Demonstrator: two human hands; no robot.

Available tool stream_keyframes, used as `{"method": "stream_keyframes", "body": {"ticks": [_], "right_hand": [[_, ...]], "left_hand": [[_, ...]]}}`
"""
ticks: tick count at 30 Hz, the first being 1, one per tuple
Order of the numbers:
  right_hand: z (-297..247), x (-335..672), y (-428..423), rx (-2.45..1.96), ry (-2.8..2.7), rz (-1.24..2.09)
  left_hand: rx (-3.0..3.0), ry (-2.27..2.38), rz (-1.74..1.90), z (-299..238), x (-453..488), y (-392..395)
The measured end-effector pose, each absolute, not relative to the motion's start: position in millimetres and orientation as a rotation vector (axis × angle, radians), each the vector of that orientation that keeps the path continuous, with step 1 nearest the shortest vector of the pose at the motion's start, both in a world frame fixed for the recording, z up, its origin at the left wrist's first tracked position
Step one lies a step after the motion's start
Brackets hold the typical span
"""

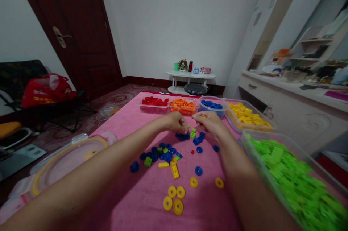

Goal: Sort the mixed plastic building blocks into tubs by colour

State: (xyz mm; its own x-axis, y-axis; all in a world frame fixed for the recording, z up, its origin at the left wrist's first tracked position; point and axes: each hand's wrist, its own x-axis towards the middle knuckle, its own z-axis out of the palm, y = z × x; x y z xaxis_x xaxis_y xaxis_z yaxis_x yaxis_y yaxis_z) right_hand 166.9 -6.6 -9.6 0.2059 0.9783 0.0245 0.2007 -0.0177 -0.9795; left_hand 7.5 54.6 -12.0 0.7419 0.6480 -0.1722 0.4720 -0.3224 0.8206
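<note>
Both my hands meet over the pink cloth, above a loose scatter of toy bricks. My left hand is closed in a loose fist beside a small green brick and some blue bricks. My right hand is closed with its fingers pinched on something yellow, too small to name. Below the hands lie blue round pieces, a yellow long brick and several yellow rings.
Along the far edge stand clear tubs of red bricks, orange bricks, blue bricks and yellow bricks. A big tub of green bricks sits at the right. Yellow-rimmed lid at the left. White side table beyond.
</note>
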Motion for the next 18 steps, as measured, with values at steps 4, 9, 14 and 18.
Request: {"method": "stream_keyframes", "body": {"ticks": [4,9,14,18], "right_hand": [[5,173,-13,-1.501,-1.392,0.678],[5,169,-14,-1.479,-1.486,0.646],[4,167,-12,-1.457,-1.522,0.662],[3,167,-11,-1.463,-1.546,0.646]], "left_hand": [[2.371,0.849,0.169,-38,20,12],[2.530,0.923,0.422,-55,30,-1],[2.198,0.998,0.603,-56,20,12],[2.463,0.828,0.508,-62,21,1]]}}
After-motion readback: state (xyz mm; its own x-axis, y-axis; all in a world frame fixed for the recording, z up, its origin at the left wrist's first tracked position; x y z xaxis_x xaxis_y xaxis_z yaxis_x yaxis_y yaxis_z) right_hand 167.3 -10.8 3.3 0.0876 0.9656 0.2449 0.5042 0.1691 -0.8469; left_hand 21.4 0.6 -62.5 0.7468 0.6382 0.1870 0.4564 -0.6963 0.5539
